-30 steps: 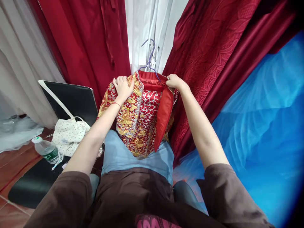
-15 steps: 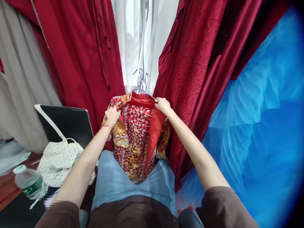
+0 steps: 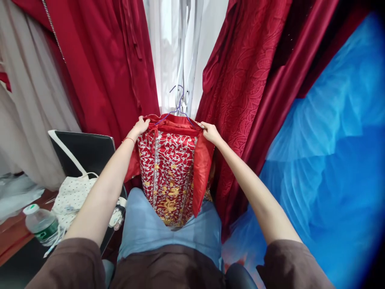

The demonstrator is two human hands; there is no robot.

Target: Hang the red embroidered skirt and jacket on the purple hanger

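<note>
A red jacket [image 3: 168,172] embroidered in gold and silver hangs on a thin purple wire hanger [image 3: 178,105] above my lap. My left hand [image 3: 140,126] is closed on the jacket's left shoulder edge, with the front panel folded back so the plain red lining shows. My right hand [image 3: 210,131] is closed on the right shoulder edge, where the other front panel also hangs open. The jacket's hem rests on my light blue trousers [image 3: 168,233].
Dark red gowns [image 3: 246,80] hang left and right, a white one [image 3: 183,48] between them, a blue tulle dress [image 3: 325,160] at the right. A black chair [image 3: 84,150] at the left carries a white dotted bag [image 3: 73,196]; a water bottle [image 3: 42,225] lies beside it.
My left hand has slid from the embroidered front to the shoulder edge and pulled the left panel open. The jacket now faces me with both panels spread. My head has tilted up.
</note>
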